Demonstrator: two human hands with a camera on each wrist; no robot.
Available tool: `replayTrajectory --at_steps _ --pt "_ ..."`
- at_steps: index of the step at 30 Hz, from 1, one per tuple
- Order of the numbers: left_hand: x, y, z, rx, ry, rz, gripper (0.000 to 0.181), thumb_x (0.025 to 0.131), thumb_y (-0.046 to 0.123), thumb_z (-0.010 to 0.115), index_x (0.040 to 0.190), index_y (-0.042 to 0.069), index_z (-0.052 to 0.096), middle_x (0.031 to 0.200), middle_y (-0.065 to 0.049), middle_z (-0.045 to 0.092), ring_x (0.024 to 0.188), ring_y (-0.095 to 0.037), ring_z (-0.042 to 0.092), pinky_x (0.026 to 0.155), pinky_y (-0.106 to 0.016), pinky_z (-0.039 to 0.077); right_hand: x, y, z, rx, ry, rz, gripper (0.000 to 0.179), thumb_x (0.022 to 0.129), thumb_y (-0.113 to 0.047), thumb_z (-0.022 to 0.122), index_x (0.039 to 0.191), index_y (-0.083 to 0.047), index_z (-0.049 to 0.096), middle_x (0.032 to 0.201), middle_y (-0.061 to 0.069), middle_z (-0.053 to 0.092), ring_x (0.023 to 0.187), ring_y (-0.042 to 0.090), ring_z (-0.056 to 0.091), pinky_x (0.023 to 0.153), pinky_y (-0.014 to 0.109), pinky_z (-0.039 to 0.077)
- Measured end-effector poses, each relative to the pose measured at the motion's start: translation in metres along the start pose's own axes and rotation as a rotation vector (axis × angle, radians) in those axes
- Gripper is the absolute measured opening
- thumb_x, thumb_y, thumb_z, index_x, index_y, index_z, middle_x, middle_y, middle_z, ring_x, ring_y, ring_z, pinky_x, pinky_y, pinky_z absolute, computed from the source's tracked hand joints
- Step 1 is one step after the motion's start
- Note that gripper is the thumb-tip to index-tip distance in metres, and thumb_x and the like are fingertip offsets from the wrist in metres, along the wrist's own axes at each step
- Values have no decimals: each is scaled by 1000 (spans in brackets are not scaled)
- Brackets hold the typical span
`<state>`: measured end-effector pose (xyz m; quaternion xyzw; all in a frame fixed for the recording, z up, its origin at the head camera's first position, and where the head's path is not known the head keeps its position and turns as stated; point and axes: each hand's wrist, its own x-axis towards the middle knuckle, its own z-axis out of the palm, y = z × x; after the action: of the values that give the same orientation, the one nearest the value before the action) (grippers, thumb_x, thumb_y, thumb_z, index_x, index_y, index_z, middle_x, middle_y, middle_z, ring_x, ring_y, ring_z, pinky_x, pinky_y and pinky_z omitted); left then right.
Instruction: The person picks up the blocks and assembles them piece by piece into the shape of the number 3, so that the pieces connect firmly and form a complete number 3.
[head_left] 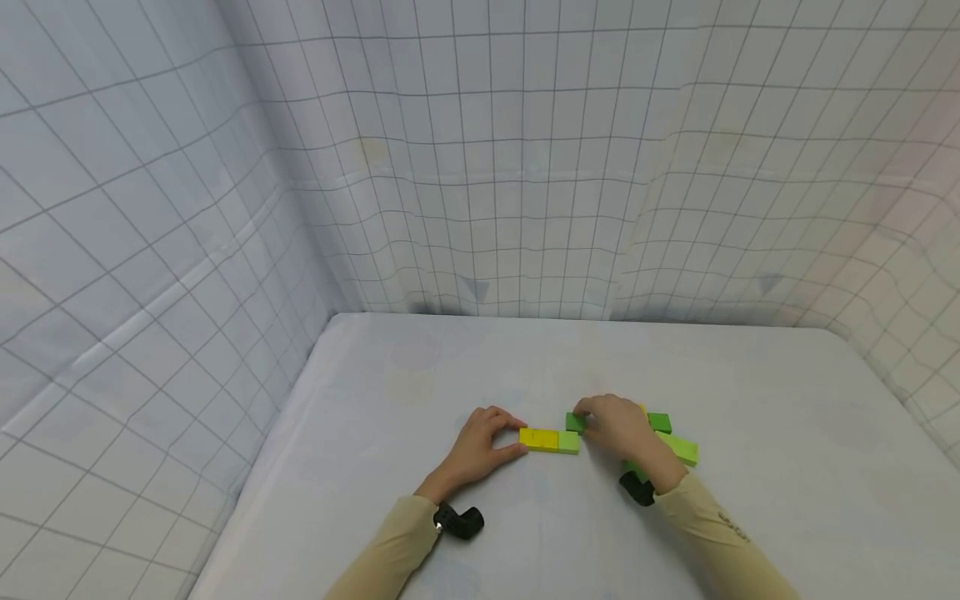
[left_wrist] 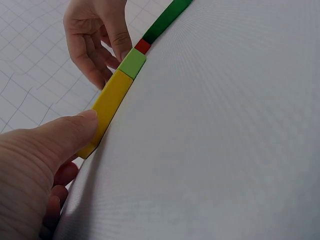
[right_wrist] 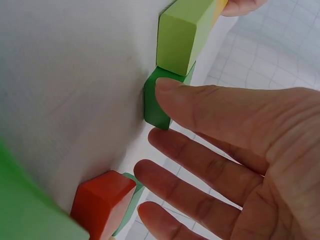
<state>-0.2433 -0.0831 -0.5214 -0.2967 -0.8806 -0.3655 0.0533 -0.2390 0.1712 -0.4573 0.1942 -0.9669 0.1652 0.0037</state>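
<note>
LH [head_left: 477, 445] pinches yel. blk [head_left: 539, 440], RH [head_left: 619, 427] grn blk [right_wrist: 153, 111]

Under the right hand [head_left: 621, 427], the dark green block [head_left: 574, 422] was partly hidden from the head view. In the right wrist view, the bottom edge cut the red block [right_wrist: 102, 205] near that hand's fingertips; the top edge cropped the left hand [head_left: 480, 446].
</note>
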Motion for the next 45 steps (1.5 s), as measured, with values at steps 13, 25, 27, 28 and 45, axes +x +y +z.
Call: replayTrajectory --at_steps 13,25,27,28,45 --pt "0 0 0 -4 0 0 32 84 36 72 112 20 68 105 7 56 95 -12 45 83 -33 38 -5 2 -3 -7 -39 -3 37 81 0 67 117 -8 65 114 9 64 107 30 58 87 46 46" --pt "0 -2 1 2 16 11 32 84 35 73 111 20 69 106 7 57 95 -12 46 83 -33 38 -13 -1 -11 9 -107 -51 54 77 -7 69 130 -8 56 124 14 57 105 31 57 83 45 47" --pt "0 -2 1 2 14 12 32 84 34 73 111 20 69 106 7 57 95 -12 46 83 -32 38 -13 -1 -11 -1 -100 -67 53 78 -8 69 130 -7 57 122 13 58 103 30 57 83 44 47" --pt "0 -2 1 2 13 12 32 83 34 74 111 19 69 106 7 57 95 -12 45 83 -32 38 -14 -1 -11 -7 -97 -73 53 78 -9 70 129 -7 57 122 13 58 103 30 58 83 44 47" --pt "1 -2 0 -4 9 4 32 83 33 74 111 18 69 106 7 57 94 -12 45 82 -32 38 -24 7 -20 40 59 -83 32 83 -11 71 114 -5 66 111 10 64 95 28 60 76 43 49"
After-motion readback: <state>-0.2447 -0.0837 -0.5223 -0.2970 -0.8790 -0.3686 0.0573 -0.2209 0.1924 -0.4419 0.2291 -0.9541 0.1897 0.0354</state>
